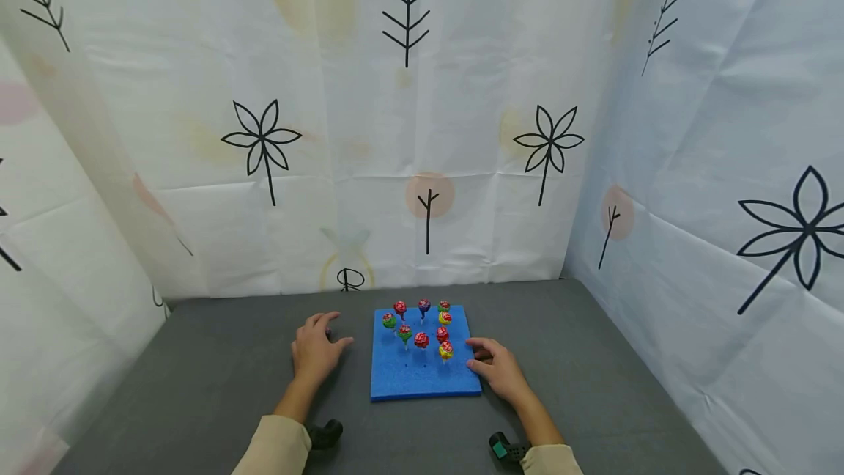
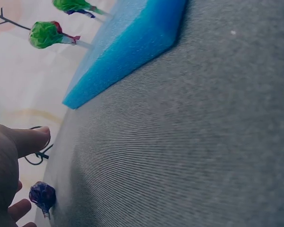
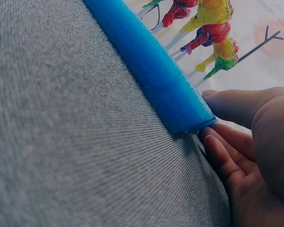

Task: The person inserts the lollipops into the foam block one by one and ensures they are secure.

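Note:
A blue foam board [image 1: 395,376] lies flat on the grey table, with several lollipops standing in it on their sticks, among them a green one [image 1: 389,321] and a red one [image 1: 421,341]. My right hand [image 1: 499,370] holds the board's right edge; the right wrist view has its thumb [image 3: 227,105] at the top and fingers against the side. To the left of the board, my left hand [image 1: 316,348] reaches out with thumb and fingers spread apart. Close to those fingers, in the left wrist view, a purple-wrapped lollipop [image 2: 42,195] rests on the table, apart from the board.
A grey cloth [image 1: 231,372] covers the table. White printed curtains [image 1: 475,116] rise behind it and along both sides. Two small holes show in the front part of the board. Dark devices [image 1: 324,434] sit at both wrists, by the beige sleeves.

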### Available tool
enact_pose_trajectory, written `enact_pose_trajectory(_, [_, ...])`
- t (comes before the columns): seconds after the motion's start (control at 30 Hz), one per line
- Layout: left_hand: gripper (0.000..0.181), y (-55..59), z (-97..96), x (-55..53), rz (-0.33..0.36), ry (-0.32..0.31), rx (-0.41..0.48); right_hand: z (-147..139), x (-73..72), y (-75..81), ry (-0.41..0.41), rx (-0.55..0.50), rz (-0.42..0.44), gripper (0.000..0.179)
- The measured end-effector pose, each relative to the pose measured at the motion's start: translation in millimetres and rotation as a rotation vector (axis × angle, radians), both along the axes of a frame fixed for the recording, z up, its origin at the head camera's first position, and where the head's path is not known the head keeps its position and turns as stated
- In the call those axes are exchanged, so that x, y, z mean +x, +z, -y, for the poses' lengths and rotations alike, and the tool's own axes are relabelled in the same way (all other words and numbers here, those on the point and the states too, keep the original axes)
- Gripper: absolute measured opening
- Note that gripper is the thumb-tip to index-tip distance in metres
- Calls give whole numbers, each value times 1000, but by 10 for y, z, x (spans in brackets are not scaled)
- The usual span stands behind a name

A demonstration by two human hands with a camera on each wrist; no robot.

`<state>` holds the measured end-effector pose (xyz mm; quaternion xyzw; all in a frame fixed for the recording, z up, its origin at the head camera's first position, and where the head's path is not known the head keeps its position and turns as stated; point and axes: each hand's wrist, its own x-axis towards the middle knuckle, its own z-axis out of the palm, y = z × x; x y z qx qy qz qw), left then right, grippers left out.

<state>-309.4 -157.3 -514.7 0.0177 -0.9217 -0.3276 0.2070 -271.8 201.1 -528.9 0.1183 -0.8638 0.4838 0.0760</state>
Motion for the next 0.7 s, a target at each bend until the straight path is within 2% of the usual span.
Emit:
enact_pose_trajectory(0.4, [64, -33, 154, -81, 122, -13, 24, 4, 18, 18, 5, 2, -8, 33])
enact_pose_trajectory(0.7, [61, -80, 276, -111, 149, -27, 7, 5, 1, 16, 6, -3, -2, 33])
